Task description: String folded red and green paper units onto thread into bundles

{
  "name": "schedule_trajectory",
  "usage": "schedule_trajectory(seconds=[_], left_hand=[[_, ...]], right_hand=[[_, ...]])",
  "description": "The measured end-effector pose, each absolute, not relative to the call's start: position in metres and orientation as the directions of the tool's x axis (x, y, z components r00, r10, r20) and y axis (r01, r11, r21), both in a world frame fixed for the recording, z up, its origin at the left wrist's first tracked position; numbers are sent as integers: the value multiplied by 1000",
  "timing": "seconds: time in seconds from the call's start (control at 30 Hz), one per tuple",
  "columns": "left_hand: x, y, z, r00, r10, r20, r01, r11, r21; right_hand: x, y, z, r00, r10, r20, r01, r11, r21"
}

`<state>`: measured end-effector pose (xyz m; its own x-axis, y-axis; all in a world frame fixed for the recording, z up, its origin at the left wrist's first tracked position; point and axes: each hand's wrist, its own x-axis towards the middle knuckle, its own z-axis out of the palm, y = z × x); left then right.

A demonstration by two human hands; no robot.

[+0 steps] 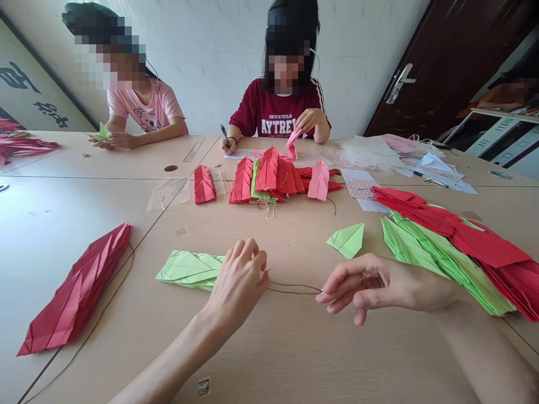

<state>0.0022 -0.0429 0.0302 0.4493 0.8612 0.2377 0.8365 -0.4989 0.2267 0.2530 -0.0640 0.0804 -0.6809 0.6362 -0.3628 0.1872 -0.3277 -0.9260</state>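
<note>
The left hand (240,275) is curled closed on a dark thread (295,289), and the right hand (370,286) pinches its other stretch, the thread running between them above the worktop (286,353). Folded green paper (189,268) lies just beside the left hand; a green-and-red stack (446,252) lies beyond the right.

The view comes from a camera worn on the person's head, facing forward and down across a table (290,353). The left hand (240,275) and right hand (379,286) appear close up in the lower part of the wide frame, while a tiled wall (219,73) and dark door (421,73) stand far off at the top.
</note>
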Motion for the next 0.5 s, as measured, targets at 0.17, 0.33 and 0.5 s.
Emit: schedule_trajectory(seconds=[0.17,0.33,0.5], left_hand=[[-2,-36,38,401,895,197,797,-446,407],[19,-12,47,438,888,144,725,-443,527],[86,26,37,578,816,-37,598,-392,699]], right_hand=[[232,-66,66,-645,704,-298,134,-280,-951],[214,-72,49,-606,775,-178,84,-160,-983],[200,-80,41,-626,771,-117,-77,-210,-975]])
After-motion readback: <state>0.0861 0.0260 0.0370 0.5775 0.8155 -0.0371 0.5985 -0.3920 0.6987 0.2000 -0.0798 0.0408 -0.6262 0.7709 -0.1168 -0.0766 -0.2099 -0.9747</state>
